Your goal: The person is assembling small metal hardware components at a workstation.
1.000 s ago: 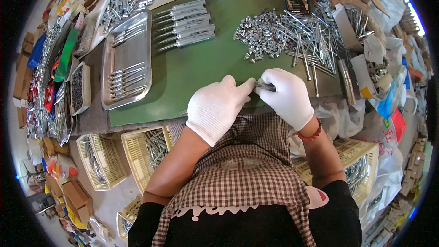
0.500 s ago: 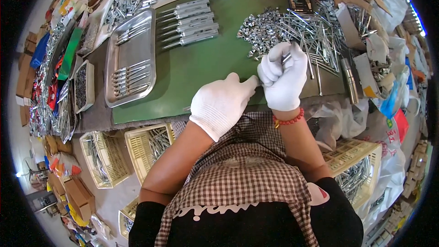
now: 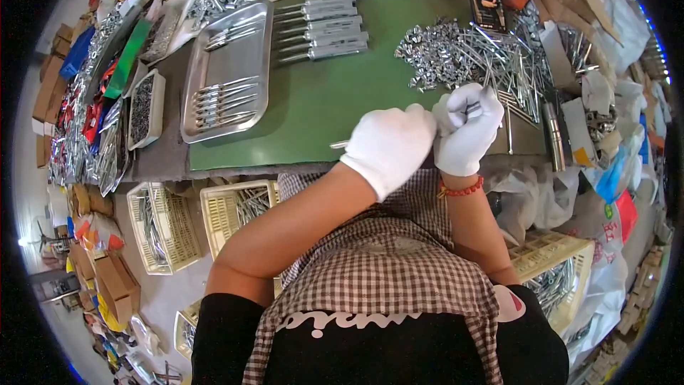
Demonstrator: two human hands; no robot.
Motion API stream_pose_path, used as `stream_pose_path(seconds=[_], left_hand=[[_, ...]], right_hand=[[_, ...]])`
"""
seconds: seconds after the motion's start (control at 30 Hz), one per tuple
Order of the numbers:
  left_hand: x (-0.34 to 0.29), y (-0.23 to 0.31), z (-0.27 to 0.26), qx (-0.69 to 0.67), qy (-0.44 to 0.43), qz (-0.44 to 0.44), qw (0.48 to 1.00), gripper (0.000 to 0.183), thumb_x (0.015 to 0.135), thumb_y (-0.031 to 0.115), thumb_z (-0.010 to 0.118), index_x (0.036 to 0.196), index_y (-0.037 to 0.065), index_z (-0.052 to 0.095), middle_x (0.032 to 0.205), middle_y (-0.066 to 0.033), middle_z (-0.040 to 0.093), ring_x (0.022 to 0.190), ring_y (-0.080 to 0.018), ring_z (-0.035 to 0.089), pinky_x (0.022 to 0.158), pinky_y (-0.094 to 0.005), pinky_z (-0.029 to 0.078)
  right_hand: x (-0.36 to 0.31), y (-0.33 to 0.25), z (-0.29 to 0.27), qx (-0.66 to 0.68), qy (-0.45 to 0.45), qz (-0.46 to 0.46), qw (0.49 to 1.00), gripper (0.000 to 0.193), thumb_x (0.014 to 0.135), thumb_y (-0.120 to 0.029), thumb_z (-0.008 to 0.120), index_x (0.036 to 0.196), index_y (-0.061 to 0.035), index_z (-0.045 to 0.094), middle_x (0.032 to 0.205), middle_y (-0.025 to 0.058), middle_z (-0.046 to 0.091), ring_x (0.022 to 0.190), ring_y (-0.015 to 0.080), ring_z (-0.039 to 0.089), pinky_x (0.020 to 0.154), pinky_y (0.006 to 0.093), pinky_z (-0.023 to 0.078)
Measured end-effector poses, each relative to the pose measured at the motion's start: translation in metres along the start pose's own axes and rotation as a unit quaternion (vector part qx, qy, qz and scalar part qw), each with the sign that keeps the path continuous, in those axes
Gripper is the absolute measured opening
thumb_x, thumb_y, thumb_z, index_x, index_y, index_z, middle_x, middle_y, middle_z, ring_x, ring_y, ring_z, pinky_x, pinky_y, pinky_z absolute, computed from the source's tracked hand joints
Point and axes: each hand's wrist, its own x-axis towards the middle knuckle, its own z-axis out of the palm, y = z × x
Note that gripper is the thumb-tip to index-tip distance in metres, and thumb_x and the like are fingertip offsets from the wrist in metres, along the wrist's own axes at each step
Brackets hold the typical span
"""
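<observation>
In white knit gloves, my two hands meet above the front edge of the green table mat. My left hand (image 3: 390,146) is closed round a thin metal rod (image 3: 338,145), whose end pokes out by the wrist. Its fingertips are against my right hand (image 3: 464,132), which is curled shut with small shiny metal pieces (image 3: 473,109) showing between the fingers. What sits between the two hands is hidden. Just beyond the right hand lie a heap of small metal fittings (image 3: 438,50) and a pile of thin metal rods (image 3: 524,75).
A steel tray (image 3: 263,64) with two groups of rods stands left. Beside it, several silver-handled tools (image 3: 338,27) lie in a row. A metal cylinder (image 3: 553,135) rests at the right edge. Yellow crates (image 3: 187,239) with metal parts stand below the table.
The left hand has turned and come against the right hand, and the rod end now sticks out further behind it. The view has shifted, so the table things appear further right.
</observation>
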Motion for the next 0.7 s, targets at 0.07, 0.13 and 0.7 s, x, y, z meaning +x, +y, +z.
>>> stream_pose_path(seconds=[0.07,0.13,0.7], left_hand=[[-0.021,-0.013,-0.005,-0.046,-0.005,-0.04,0.998,0.014,0.095,0.02,0.058,0.088,0.008,0.063,0.085,-0.0126,0.065,0.075,-0.0276,0.07,0.061,-0.0399,0.056],[-0.068,-0.024,-0.016,-0.058,0.07,-0.106,0.99,0.012,0.093,0.021,0.066,0.097,0.011,0.069,0.085,-0.0104,0.066,0.073,-0.029,0.067,0.066,-0.0421,0.055],[-0.003,-0.106,-0.02,0.015,0.186,-0.056,0.981,0.02,0.088,0.017,0.067,0.105,0.006,0.067,0.106,-0.0113,0.067,0.099,-0.0324,0.064,0.087,-0.0434,0.05]], right_hand=[[0.002,0.0,-0.004,0.032,-0.019,0.027,0.999,0.053,0.102,-0.044,0.043,0.069,-0.0038,0.052,0.053,-0.0037,0.028,0.046,0.0102,0.026,0.046,0.0287,0.02],[0.006,-0.004,-0.017,0.06,-0.033,0.053,0.996,0.053,0.103,-0.046,0.042,0.073,-0.0033,0.055,0.053,-0.004,0.029,0.043,0.0096,0.025,0.044,0.028,0.019],[-0.005,-0.011,0.001,-0.201,-0.056,0.112,0.972,0.017,0.097,-0.006,0.052,0.104,-0.002,0.067,0.078,-0.0043,0.051,0.064,0.0026,0.044,0.055,0.0193,0.037]])
